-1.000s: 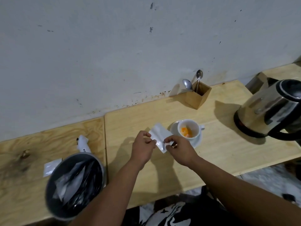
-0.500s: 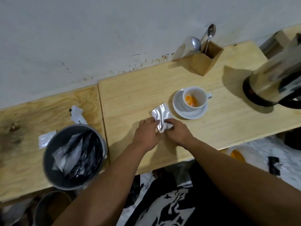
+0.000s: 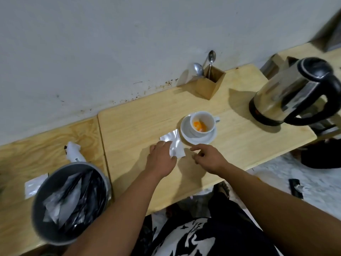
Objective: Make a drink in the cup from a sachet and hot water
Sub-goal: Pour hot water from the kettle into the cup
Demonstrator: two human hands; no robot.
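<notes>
A white cup (image 3: 203, 124) with orange powder at its bottom stands on a white saucer (image 3: 198, 138) on the wooden counter. A silvery sachet (image 3: 173, 145) lies just left of the saucer. My left hand (image 3: 160, 159) holds the sachet's near left edge with its fingertips. My right hand (image 3: 208, 157) hovers to the right of the sachet, apart from it, fingers loosely spread and holding nothing. A steel electric kettle (image 3: 287, 97) with a black handle stands at the far right.
A wooden holder with two spoons (image 3: 209, 84) stands by the wall behind the cup. A round dark bin (image 3: 70, 202) holding several used sachets sits at the left front. A crumpled white wrapper (image 3: 73, 153) and a small flat sachet (image 3: 34, 185) lie near it.
My right hand has let go of the sachet and moved away to the right. My left hand still holds it beside the saucer. The view has tilted down.
</notes>
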